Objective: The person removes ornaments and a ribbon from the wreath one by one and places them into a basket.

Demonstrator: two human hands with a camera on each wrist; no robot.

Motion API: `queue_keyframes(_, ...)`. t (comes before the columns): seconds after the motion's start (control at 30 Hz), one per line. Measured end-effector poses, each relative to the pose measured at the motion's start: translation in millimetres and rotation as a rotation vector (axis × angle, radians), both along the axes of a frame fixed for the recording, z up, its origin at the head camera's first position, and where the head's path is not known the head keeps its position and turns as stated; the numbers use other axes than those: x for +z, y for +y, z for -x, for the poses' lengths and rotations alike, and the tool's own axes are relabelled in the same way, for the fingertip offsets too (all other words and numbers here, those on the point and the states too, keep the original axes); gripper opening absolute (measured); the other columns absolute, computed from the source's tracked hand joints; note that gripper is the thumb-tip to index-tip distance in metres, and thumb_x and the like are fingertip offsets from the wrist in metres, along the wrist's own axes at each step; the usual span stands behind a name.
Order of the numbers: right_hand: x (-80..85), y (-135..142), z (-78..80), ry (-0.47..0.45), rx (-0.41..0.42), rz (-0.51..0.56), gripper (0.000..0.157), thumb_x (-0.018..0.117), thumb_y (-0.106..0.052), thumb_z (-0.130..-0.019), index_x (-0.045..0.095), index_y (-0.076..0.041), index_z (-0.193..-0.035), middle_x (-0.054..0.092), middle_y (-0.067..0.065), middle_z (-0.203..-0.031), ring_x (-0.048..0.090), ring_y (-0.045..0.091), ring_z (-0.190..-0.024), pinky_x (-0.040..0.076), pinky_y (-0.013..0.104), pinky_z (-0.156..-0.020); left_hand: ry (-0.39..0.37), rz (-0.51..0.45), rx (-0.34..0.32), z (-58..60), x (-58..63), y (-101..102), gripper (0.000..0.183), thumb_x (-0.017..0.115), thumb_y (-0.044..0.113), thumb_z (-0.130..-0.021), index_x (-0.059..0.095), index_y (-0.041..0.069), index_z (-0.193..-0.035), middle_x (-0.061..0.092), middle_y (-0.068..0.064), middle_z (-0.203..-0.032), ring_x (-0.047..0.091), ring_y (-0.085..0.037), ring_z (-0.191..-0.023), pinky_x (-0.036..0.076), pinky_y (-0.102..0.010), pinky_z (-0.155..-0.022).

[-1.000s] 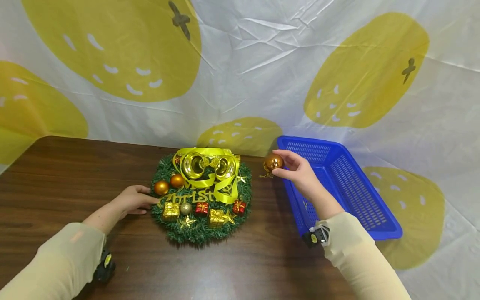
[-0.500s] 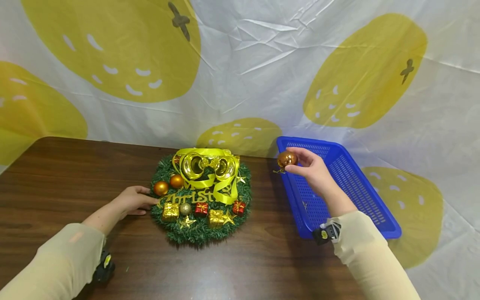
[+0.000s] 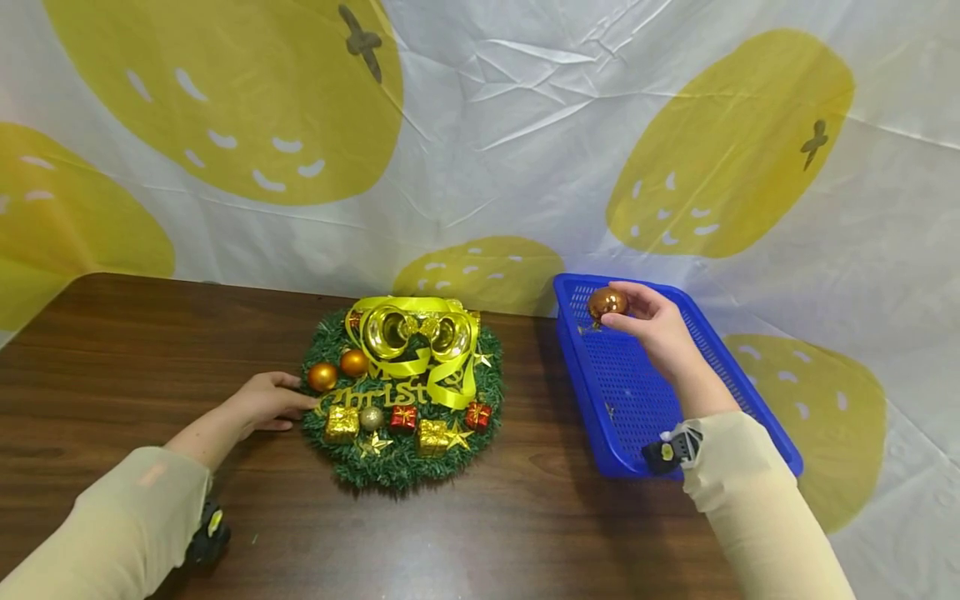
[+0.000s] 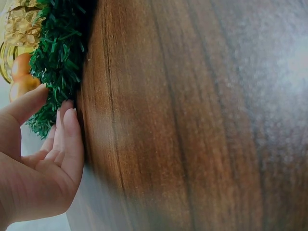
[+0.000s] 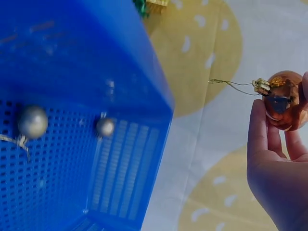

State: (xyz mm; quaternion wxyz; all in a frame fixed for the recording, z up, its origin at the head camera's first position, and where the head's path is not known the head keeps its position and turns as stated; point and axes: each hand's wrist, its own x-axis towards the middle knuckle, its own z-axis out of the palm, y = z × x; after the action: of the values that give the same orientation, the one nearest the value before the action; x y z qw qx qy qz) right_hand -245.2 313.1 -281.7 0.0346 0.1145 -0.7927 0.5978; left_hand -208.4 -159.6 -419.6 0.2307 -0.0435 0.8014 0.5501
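Observation:
In the head view my right hand (image 3: 660,333) pinches a shiny copper Christmas bauble (image 3: 607,306) over the far left end of a blue plastic basket (image 3: 576,379). A thin gold hanging loop trails from the bauble's cap in the right wrist view. My left hand (image 3: 262,404) holds the left edge of a green tinsel wreath (image 3: 386,477), with the thumb (image 4: 33,100) on top beside orange baubles (image 4: 23,86) and fingers low against its side. On the wreath sit gold bells (image 3: 386,333), yellow ribbon (image 3: 468,379), small gift boxes, stars and gold lettering.
Two small silvery baubles, one nearer (image 5: 32,121) and one farther (image 5: 105,126), lie in the basket in the right wrist view. Behind the brown wooden table (image 3: 480,533) hangs a white cloth (image 3: 480,167) printed with yellow fruit shapes.
My right hand has carried the copper bauble rightward, from the table side of the basket's left rim to over the basket. The left hand and the wreath have stayed in place.

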Motion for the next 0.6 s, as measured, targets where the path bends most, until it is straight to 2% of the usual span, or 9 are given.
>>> queue_keyframes(0.27, -8.2, 25, 11.5, -0.044, -0.027, -0.014, 0.037, 0.065, 0.002, -0.084, 0.057, -0.027, -0.105, 0.063, -0.018, -0.096, 0.060, -0.004, -0.087, 0.047, 0.009, -0.076, 0.000, -0.006, 0.006, 1.9, -3.0, -1, 0.077, 0.064, 0.021, -0.088, 0.021, -0.016, -0.140, 0.053, -0.024, -0.121, 0.059, -0.008, -0.082, 0.055, -0.025, -0.070)
queue_keyframes(0.4, -12.4, 33, 14.2, -0.092, -0.013, -0.007, 0.037, 0.064, 0.004, -0.084, 0.055, -0.019, -0.111, 0.062, -0.017, -0.095, 0.060, -0.004, -0.086, 0.050, 0.011, -0.074, -0.004, -0.006, 0.011, 2.9, -5.0, -2, 0.077, 0.064, 0.021, -0.088, 0.021, -0.015, -0.140, 0.056, -0.020, -0.117, 0.059, -0.008, -0.081, 0.055, -0.025, -0.069)
queue_keyframes(0.5, -14.9, 36, 16.2, -0.144, -0.013, 0.008, 0.039, 0.063, 0.007, -0.084, 0.050, -0.007, -0.117, 0.062, -0.016, -0.091, 0.061, -0.003, -0.083, 0.053, 0.013, -0.072, -0.005, -0.005, 0.012, 3.1, -5.1, -2, 0.077, 0.064, 0.021, -0.088, 0.021, -0.015, -0.140, 0.055, -0.020, -0.117, 0.059, -0.009, -0.082, 0.055, -0.025, -0.069)
queue_keyframes(0.6, -19.5, 39, 20.2, -0.208, -0.042, -0.043, 0.046, 0.061, 0.007, -0.085, 0.042, 0.007, -0.127, 0.060, -0.015, -0.088, 0.060, -0.003, -0.080, 0.054, 0.015, -0.072, -0.007, -0.004, 0.012, 2.8, -4.2, -2, 0.078, 0.064, 0.021, -0.088, 0.021, -0.015, -0.140, 0.054, -0.021, -0.118, 0.059, -0.009, -0.082, 0.055, -0.025, -0.070)
